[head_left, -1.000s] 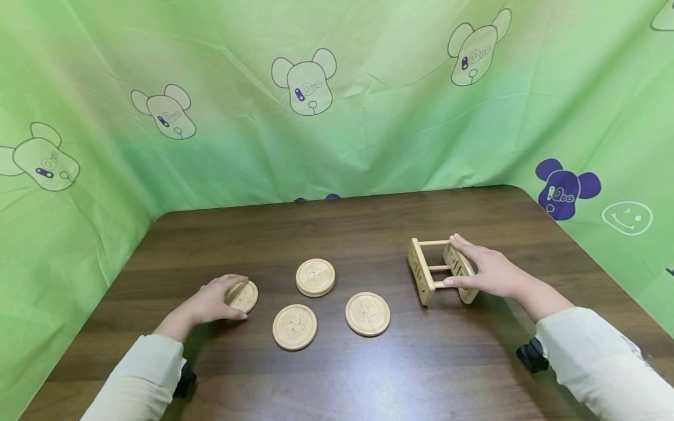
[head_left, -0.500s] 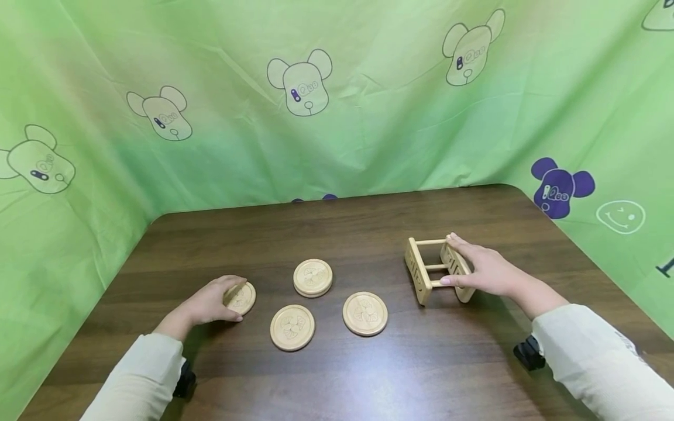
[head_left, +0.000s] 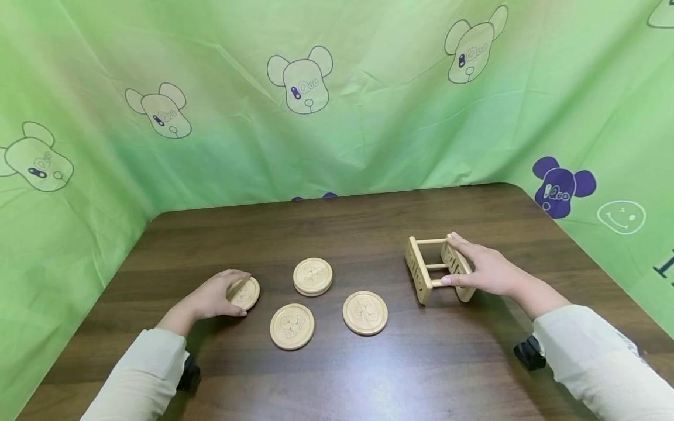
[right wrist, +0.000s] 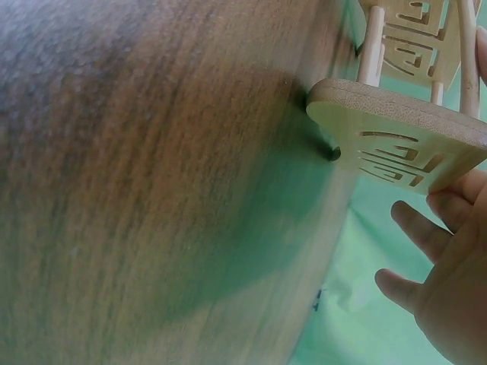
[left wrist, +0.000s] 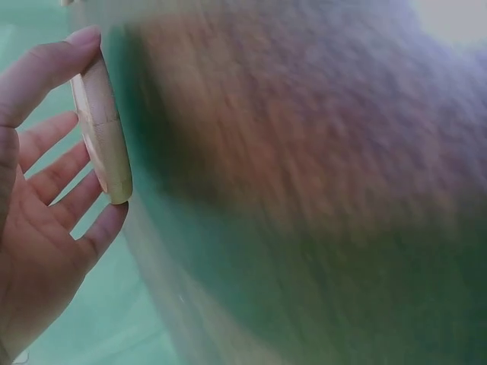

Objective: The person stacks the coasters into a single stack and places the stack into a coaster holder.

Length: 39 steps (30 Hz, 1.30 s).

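Note:
My left hand (head_left: 213, 297) pinches a round pale wooden coaster (head_left: 247, 295) by its edges, thumb on the near side and fingers on the far side. In the left wrist view that coaster (left wrist: 106, 133) is seen edge-on and appears slightly raised from the tabletop. At the right, my right hand (head_left: 492, 272) grips the right panel of a wooden coaster holder (head_left: 418, 275), which stands on the table. Cut-out patterns show on the holder's panels (right wrist: 388, 148) in the right wrist view, where some fingertips (right wrist: 392, 283) stay clear of the wood.
Between the hands lie a stacked pair of coasters (head_left: 313, 276), a coaster (head_left: 292, 327) nearer the front and another coaster (head_left: 365, 314) to the right. All have carved leaf patterns. A green printed curtain (head_left: 358, 134) hangs behind the brown wooden table (head_left: 337, 228).
My left hand has shifted slightly right and away from me with its coaster. The right hand and coaster holder stay in place; the head view has swayed a little.

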### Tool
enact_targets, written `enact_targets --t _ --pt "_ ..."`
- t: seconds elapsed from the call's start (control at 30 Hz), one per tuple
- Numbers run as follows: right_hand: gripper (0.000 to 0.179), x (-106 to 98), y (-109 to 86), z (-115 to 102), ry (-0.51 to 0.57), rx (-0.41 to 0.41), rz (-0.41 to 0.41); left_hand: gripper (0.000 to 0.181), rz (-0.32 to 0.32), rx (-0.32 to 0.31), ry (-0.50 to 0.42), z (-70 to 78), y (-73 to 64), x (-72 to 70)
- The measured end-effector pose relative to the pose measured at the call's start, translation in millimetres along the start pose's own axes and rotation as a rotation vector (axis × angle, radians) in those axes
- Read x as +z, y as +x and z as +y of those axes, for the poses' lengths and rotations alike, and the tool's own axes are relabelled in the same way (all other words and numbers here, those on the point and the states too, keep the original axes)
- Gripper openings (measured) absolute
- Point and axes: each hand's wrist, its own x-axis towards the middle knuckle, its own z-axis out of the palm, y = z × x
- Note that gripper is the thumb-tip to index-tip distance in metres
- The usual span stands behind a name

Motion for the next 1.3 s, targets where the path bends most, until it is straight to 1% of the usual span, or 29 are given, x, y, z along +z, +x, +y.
enact_targets --t 0.1,0.2,0.33,0.43,0.57,0.93,1.03,1.3 --pt "0.089 -0.2 -0.1 -0.1 0.009 0.003 -0.004 0.071 0.0 0.011 0.002 3.2 2.7 -1.8" --pt "0.089 -0.1 -0.3 0.7 0.013 0.005 -0.005 0.072 0.001 0.035 0.008 8.3 6.3 -3.2" --pt "0.089 -0.2 -0.6 1.9 0.007 0.008 -0.003 0.072 0.006 0.081 0.007 17.9 12.5 -4.4" --pt "0.088 -0.6 -0.6 2.1 0.01 0.01 -0.006 0.073 0.008 0.101 0.001 25.7 16.9 -5.2" --pt "0.089 -0.5 -0.8 1.3 0.023 0.017 -0.016 0.073 0.002 0.113 -0.007 34.5 21.5 -5.5" --pt "0.089 -1.0 -1.4 0.6 0.035 0.027 -0.026 0.073 -0.014 0.161 -0.017 49.2 36.4 -3.9" --pt "0.089 -0.9 -1.4 0.4 0.035 0.027 -0.025 0.073 -0.016 0.179 -0.011 53.5 40.5 -3.7" --pt "0.089 -2.1 -1.7 -0.3 0.037 0.03 -0.025 0.073 -0.029 0.196 0.005 63.5 54.8 -1.0"
